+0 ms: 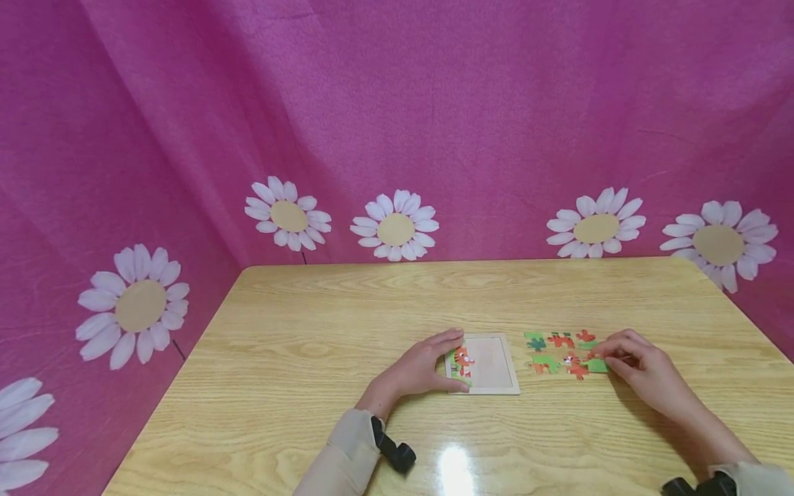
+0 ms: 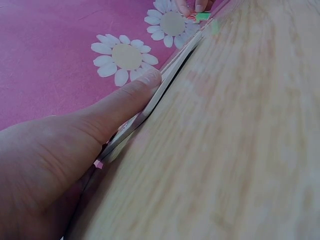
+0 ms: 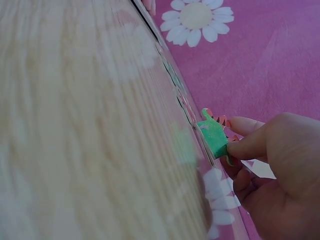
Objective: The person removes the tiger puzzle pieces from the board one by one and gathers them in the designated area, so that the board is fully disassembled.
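Observation:
My left hand (image 1: 418, 365) spans the left side of a shallow wooden puzzle tray (image 1: 514, 375), fingers at its far left corner, thumb at the near edge. In the left wrist view the thumb lies along the rim of the tray (image 2: 170, 77). Fitted puzzle pieces (image 1: 462, 358) with an orange animal picture fill the tray's left strip, partly behind the hand. My right hand (image 1: 645, 368) pinches a green and orange puzzle piece (image 3: 214, 137) between thumb and fingers; the piece is tilted up at the right end of the loose pieces.
Several loose green and orange puzzle pieces (image 1: 546, 363) lie in two rough rows between the tray and my right hand. The wood-grain table (image 1: 298, 324) extends to a pink curtain (image 1: 471, 124) with white daisies behind its far edge.

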